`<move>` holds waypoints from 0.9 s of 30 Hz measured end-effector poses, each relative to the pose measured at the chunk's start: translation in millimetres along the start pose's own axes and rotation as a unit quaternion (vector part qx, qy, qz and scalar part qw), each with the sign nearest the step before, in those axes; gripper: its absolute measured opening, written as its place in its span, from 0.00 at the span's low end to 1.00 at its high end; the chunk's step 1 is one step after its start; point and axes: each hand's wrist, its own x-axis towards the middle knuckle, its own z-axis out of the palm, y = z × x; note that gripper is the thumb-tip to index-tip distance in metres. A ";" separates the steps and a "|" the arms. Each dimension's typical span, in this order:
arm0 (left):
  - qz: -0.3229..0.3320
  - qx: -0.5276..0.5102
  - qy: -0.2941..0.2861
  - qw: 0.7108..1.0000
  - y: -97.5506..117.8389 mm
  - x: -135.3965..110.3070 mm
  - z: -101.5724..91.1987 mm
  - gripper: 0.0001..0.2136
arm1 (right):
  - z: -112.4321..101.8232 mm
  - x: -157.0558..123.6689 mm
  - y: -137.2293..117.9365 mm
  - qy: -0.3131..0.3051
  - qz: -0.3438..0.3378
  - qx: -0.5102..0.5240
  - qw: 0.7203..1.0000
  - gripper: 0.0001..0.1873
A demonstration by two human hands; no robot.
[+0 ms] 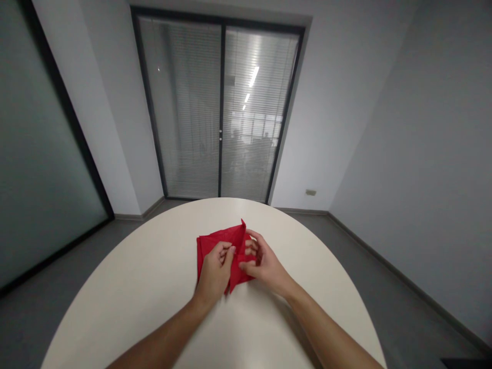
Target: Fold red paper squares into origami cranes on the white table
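A red folded cloth (219, 237) lies on the white round table (246, 318), with one flap raised to a point at its far side and another corner hanging toward me. My left hand (214, 269) rests over the cloth's left part, thumb and fingertips pinched together on a fold near the middle. At the cloth's right side is my right hand (268, 265), its fingers curved and its thumb apart from them. The right fingertips are beside the raised flap; whether they touch it is hard to tell. Both hands cover parts of the cloth.
Beyond the table stands a dark-framed glass partition (221, 102) with blinds. A frosted glass panel (42, 154) is at the left, a grey wall (430, 154) at the right. A small wall socket (310, 192) sits low on the far wall. Grey floor surrounds the table.
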 end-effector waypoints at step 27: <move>-0.043 -0.095 0.032 0.994 1.0 1.9 3.8 0.13 | -0.2 2.2 7.8 0.084 -0.018 -0.084 0.993 0.18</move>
